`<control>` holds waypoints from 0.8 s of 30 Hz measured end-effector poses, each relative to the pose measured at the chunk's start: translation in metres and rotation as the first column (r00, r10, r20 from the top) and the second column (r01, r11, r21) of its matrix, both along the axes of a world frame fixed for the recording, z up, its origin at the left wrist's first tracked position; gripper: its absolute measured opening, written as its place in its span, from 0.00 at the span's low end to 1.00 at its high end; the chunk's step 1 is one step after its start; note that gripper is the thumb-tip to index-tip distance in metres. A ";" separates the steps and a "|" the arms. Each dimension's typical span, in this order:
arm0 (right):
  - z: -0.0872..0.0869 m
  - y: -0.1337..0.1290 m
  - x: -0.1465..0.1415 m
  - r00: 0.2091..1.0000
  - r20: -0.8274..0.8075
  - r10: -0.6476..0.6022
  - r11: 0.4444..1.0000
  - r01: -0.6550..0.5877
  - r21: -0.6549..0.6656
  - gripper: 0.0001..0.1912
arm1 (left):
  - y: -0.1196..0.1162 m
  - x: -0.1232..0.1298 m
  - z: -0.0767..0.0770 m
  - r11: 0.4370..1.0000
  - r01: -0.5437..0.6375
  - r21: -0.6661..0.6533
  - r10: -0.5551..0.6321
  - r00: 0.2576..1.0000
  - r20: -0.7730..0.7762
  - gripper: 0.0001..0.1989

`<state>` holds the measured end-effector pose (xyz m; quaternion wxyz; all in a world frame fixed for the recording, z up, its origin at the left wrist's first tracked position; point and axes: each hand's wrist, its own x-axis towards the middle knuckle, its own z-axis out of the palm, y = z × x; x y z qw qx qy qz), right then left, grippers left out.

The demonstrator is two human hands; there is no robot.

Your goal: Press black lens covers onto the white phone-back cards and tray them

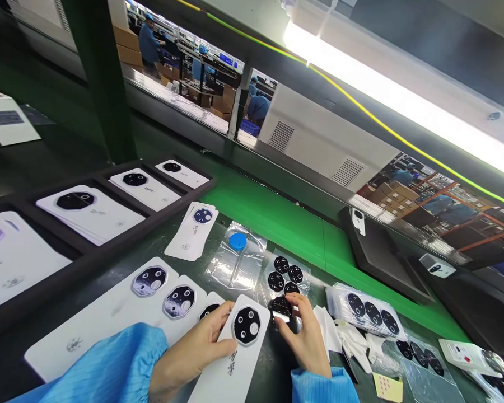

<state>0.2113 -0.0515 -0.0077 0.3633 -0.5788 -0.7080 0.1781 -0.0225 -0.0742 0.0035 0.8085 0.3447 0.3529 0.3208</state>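
While the left hand (189, 352) grips a disc-fitted phone panel (235, 375), the half-closed right hand (308, 336) pinches a black disc (280, 305). Beyond it, loose discs (281, 264) lie unfitted.

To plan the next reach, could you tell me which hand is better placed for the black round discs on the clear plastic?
Probably the right hand: its fingers touch one black round disc, while the left hand holds a white rounded panel.
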 end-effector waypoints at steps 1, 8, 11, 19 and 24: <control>-0.001 0.000 0.000 1.000 0.001 -0.001 1.000 0.001 -0.005 0.14 | 0.000 0.000 0.000 1.000 0.000 -0.003 0.000 1.000 0.000 0.29; 0.009 -0.003 0.004 0.998 0.049 -0.038 0.999 0.036 0.030 0.16 | -0.001 -0.003 0.004 0.998 -0.001 -0.055 -0.001 0.999 -0.035 0.30; 0.019 -0.015 -0.005 0.997 0.019 -0.081 0.989 0.078 0.129 0.17 | -0.001 -0.003 0.004 0.998 0.007 -0.067 -0.010 0.999 -0.036 0.29; 0.022 -0.032 -0.032 0.972 -0.070 0.226 0.968 -0.216 0.127 0.18 | 0.001 -0.003 0.005 0.999 0.020 -0.031 -0.020 1.000 0.018 0.25; 0.011 -0.027 -0.037 0.958 -0.257 0.127 0.991 -0.115 0.062 0.20 | -0.001 -0.003 0.006 0.997 -0.002 -0.081 0.002 1.000 0.005 0.24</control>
